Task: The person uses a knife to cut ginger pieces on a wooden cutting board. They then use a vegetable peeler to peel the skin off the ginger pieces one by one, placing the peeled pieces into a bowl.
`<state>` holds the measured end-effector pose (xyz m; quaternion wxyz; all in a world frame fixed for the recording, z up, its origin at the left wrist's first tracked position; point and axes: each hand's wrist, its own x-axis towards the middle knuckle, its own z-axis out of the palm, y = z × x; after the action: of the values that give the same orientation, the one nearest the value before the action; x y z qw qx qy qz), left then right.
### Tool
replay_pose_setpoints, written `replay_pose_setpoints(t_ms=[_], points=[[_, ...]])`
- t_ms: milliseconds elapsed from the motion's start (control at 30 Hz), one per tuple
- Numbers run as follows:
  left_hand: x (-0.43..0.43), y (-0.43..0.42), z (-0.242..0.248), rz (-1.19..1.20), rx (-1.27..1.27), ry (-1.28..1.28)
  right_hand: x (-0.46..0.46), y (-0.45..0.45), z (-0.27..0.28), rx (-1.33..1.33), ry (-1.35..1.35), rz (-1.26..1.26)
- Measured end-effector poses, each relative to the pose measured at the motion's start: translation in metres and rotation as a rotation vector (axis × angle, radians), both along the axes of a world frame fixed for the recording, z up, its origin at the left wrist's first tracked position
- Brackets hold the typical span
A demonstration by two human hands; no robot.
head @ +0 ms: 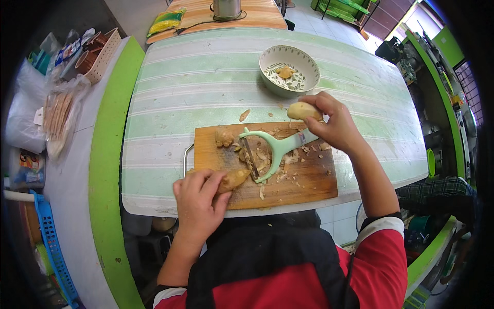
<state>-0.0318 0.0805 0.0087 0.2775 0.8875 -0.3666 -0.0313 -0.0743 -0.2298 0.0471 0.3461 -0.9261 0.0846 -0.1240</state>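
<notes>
My right hand [328, 119] pinches a peeled, pale yellow piece of ginger [303, 111] above the far right edge of a wooden cutting board [308, 185]. My left hand [202, 197] grips a larger, partly peeled piece of ginger [233, 180] at the board's near left. Between the hands, a pale green Y-shaped peeler [274, 146] lies on the board, its blade toward the left. Peel scraps [287, 166] are scattered around it. A small knobby ginger piece [224, 137] sits at the board's far left corner. Beyond my right hand stands a patterned bowl [289, 90] with a ginger piece [285, 72] inside.
The board rests on a green-and-white striped table [166, 116]. Past it, a wooden table [254, 15] holds a metal kettle [227, 8] and a yellow packet [166, 21]. At left, a green-edged counter [112, 116] carries plastic bags and a basket [104, 56].
</notes>
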Motion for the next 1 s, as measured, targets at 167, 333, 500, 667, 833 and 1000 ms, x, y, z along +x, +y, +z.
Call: replay_pose_setpoints(t_ms=[167,333,500,667,833,1000], points=[[0.007,0.004,-0.01,0.096,0.121,-0.187,-0.013,0.014,-0.001,0.067,0.055,0.058],[0.016,0.002,-0.007,0.1,0.184,-0.08,-0.013,0.018,0.001,0.178,0.052,0.109],[0.018,-0.018,0.012,-0.097,-0.114,-0.186,-0.017,0.022,-0.006,0.22,0.057,0.258],[0.004,-0.049,0.01,-0.316,-0.473,-0.114,-0.028,0.074,-0.019,0.562,0.114,0.405],[0.003,-0.05,0.011,-0.307,-0.484,-0.046,-0.038,0.093,-0.032,1.007,0.14,0.263],[0.001,-0.042,-0.002,-0.197,-0.504,0.028,-0.043,0.086,-0.031,0.508,0.042,0.247]])
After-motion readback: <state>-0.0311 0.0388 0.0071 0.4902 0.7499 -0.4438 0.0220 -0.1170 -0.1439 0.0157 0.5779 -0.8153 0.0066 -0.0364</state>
